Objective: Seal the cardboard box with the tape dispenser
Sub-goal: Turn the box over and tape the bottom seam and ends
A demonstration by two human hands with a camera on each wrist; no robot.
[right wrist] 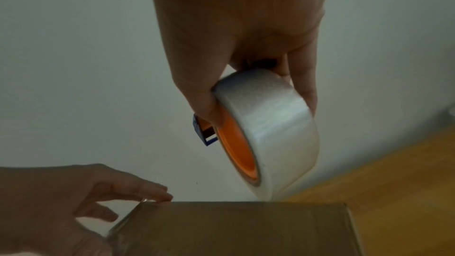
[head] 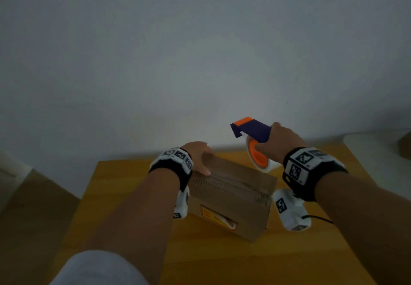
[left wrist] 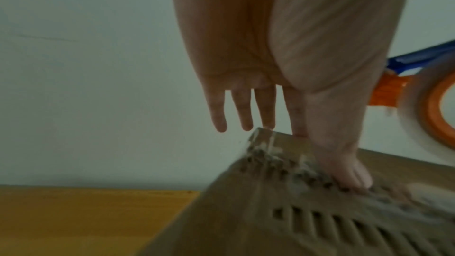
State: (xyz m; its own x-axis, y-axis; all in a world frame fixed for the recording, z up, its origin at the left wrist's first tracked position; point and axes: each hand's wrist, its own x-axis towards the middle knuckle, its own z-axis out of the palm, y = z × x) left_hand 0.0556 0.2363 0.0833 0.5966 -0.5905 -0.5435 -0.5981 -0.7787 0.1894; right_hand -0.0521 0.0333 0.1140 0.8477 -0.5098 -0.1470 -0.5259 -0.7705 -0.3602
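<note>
From the head camera, a person is steadying a closed cardboard box (head: 231, 198) on a wooden table (head: 115, 198), the left hand (head: 198, 156) lying flat on the box's far left corner while the right hand (head: 274, 143) is lifting a blue-and-orange tape dispenser (head: 251, 139) just above the box's far edge. A rough, torn-looking strip is running along the top seam; whether fresh tape is covering it cannot be told here.

At the left wrist, the fingers (left wrist: 243, 112) are reaching straight past the corner and the thumb (left wrist: 344, 164) is pressing on the box top, where a clear, glossy strip of tape (left wrist: 263, 139) is wrapping over the corner.

At the right wrist, thumb and fingers are curling round the white tape roll (right wrist: 273, 129), gripping it clear of the cardboard, with no strand seen joining roll and box.

Judging by this, one strip is probably already down and being smoothed; any further strips are still to come.
</note>
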